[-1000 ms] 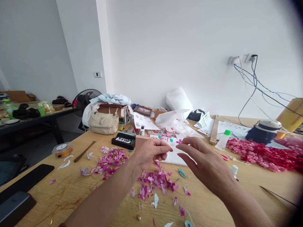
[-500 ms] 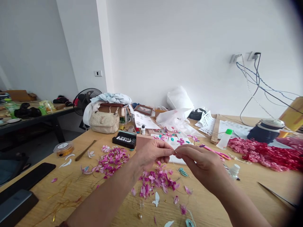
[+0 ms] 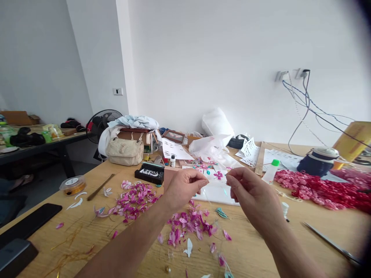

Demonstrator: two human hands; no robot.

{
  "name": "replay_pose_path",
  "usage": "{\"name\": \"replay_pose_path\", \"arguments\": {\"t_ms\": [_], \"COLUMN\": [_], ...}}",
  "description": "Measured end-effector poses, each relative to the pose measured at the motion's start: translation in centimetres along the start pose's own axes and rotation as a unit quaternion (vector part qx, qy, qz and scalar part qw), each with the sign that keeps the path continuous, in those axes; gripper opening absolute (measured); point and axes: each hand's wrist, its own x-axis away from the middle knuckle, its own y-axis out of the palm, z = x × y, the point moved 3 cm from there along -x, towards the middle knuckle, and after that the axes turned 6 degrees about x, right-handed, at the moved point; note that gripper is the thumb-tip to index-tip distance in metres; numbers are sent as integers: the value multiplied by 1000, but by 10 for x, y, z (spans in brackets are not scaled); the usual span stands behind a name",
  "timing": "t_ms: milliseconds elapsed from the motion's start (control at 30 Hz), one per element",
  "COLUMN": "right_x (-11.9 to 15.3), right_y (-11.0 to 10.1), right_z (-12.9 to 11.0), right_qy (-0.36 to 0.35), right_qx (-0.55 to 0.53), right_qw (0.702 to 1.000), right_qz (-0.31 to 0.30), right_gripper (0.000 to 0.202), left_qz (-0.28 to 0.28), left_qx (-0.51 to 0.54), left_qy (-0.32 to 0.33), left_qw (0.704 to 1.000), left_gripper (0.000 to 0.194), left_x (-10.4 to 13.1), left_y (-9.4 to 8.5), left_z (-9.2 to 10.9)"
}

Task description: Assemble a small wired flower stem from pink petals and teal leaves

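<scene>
My left hand (image 3: 185,188) is raised over the middle of the table, thumb and fingertips pinched together. Across a small gap, my right hand (image 3: 251,193) makes a similar pinch. Whatever sits between the fingertips of each is too small to make out. Behind the gap lies a white sheet (image 3: 214,197) bearing a magenta flower (image 3: 218,175). Below and between the hands is a pile of pink-purple petals (image 3: 189,224), with another petal heap (image 3: 135,199) left of my left wrist. A teal leaf piece (image 3: 222,212) rests between the hands, nearer the right one.
At left are a black phone (image 3: 40,220), a flat wooden stick (image 3: 100,187) and a tub of gold wire (image 3: 72,186). A black tray (image 3: 149,173) stands further back. Rightward are a green-capped bottle (image 3: 271,172), red-pink strands (image 3: 313,189), a navy jug (image 3: 317,164) and pointed metal tweezers (image 3: 330,241).
My hands, whose fingertips met before, have come apart: the left moved slightly left, the right to the right. The view has shifted a little to the right.
</scene>
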Motion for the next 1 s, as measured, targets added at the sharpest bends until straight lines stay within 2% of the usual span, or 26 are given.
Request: {"name": "replay_pose_path", "arguments": {"t_ms": [67,133,167,267,400,500,600,733,800,867,933,1000], "right_x": [1,4,5,6,7,9,10,8,7,5,5,4], "right_y": [-7,-9,-8,-3,1,0,2,6,9,14,20,24], "right_z": [-9,-18,-21,-24,-20,-18,-19,-19,-15,-9,-3,1], "right_qy": [-139,-279,-327,-395,-406,-386,-351,-260,-170,-51,58,116], "right_qx": [78,128,151,205,190,154,112,73,49,-7,-97,-176], "right_qw": [987,951,932,894,893,909,930,963,984,997,987,966], "right_qz": [31,37,36,39,34,23,-15,-15,-19,-58,-111,-150], "right_gripper": [11,13,13,13,19,22,27,23,17,15,17,21], "left_qz": [-23,-44,-53,-81,-105,-104,-103,-90,-66,-43,-42,-59], "left_qx": [113,201,233,286,300,301,294,230,130,-14,-150,-225], "left_qy": [-99,-154,-170,-204,-237,-246,-239,-191,-113,22,153,217], "left_qw": [988,966,956,933,918,915,920,950,983,999,976,948], "left_gripper": [15,17,19,22,23,25,26,21,15,12,18,23], "left_x": [-2,-2,-2,-1,0,1,1,2,2,3,6,8], "left_y": [-1,-2,-2,-1,2,4,4,5,5,6,9,12], "left_z": [-8,-13,-15,-16,-15,-15,-16,-13,-7,2,9,11]}}
